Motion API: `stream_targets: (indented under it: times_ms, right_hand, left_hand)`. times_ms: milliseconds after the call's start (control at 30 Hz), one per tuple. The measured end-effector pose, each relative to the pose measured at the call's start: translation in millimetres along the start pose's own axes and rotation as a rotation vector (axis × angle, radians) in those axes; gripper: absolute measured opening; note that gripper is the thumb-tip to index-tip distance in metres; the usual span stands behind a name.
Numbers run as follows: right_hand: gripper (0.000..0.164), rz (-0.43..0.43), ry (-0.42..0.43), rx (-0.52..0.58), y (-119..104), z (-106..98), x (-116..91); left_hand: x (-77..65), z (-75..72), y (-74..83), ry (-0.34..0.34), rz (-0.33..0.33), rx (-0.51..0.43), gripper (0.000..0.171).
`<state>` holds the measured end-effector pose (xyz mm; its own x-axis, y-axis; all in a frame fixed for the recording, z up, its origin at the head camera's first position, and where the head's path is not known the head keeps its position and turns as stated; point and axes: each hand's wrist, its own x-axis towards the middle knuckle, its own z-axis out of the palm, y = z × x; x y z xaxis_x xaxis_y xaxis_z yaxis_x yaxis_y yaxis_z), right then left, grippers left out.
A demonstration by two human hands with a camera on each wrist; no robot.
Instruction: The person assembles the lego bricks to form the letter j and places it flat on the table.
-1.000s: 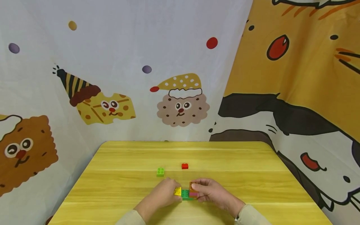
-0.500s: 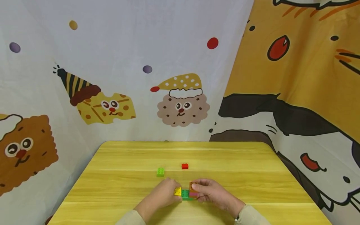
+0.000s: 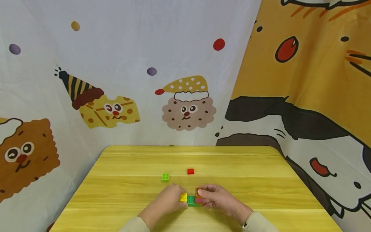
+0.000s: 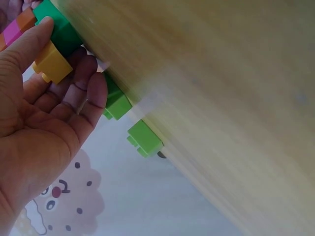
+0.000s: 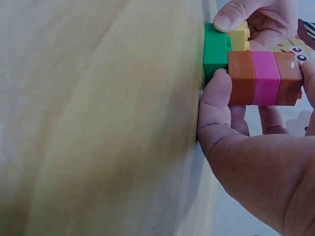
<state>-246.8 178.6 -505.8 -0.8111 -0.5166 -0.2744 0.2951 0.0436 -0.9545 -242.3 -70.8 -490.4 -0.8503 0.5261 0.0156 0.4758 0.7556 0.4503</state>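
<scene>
A long green toy brick point(image 3: 191, 201) lies on the table between both hands. On its left end sits a yellow brick point(image 4: 55, 66), which my left hand point(image 3: 171, 198) pinches together with the green brick, thumb in front and fingers behind. Over the right end stands a stack of an orange brick point(image 5: 241, 78), a pink brick point(image 5: 266, 78) and another orange brick point(image 5: 288, 78) on top. My right hand point(image 3: 218, 198) grips this stack, one digit over its top and another at its base beside the green brick.
Farther back on the wooden table point(image 3: 130, 161) lie a light green brick point(image 3: 165, 178) and a small red brick point(image 3: 190, 171). Another green brick point(image 4: 117, 104) shows partly behind the left fingers. A cartoon-print cloth point(image 3: 116, 48) hangs beyond the table.
</scene>
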Motion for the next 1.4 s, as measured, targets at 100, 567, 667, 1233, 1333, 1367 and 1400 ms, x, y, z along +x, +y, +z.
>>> stream_targets:
  times_ms: [100, 567, 667, 1233, 1333, 1367, 1400]
  right_hand:
    - [0.050, -0.001, 0.002, 0.000, 0.4, 0.0, 0.0]
    - [0.046, -0.015, -0.007, 0.013, 1.2, -1.5, -2.7]
    - [0.048, -0.020, -0.011, 0.009, 1.9, -2.6, -3.4]
    - [0.046, -0.058, -0.011, -0.020, 3.3, -5.1, -3.3]
    - [0.045, -0.066, -0.011, -0.028, 3.2, -5.0, -3.0]
    - [0.045, -0.067, -0.011, -0.029, 3.1, -4.9, -3.0]
    - [0.045, -0.067, -0.011, -0.031, 2.9, -5.0, -3.0]
  left_hand:
    - [0.5, 0.7, -0.5, -0.001, -0.001, 0.000, 0.041]
    - [-0.2, 0.7, 1.4, 0.019, 0.019, -0.018, 0.041]
    - [-0.3, 1.0, 1.7, 0.019, 0.016, -0.014, 0.041]
    - [0.9, 1.8, -1.6, 0.006, 0.010, 0.021, 0.045]
    - [0.5, 1.9, -1.7, 0.006, 0.009, 0.029, 0.045]
    - [0.4, 2.1, -2.0, 0.005, 0.008, 0.033, 0.046]
    - [0.5, 2.3, -2.3, 0.005, 0.008, 0.036, 0.046]
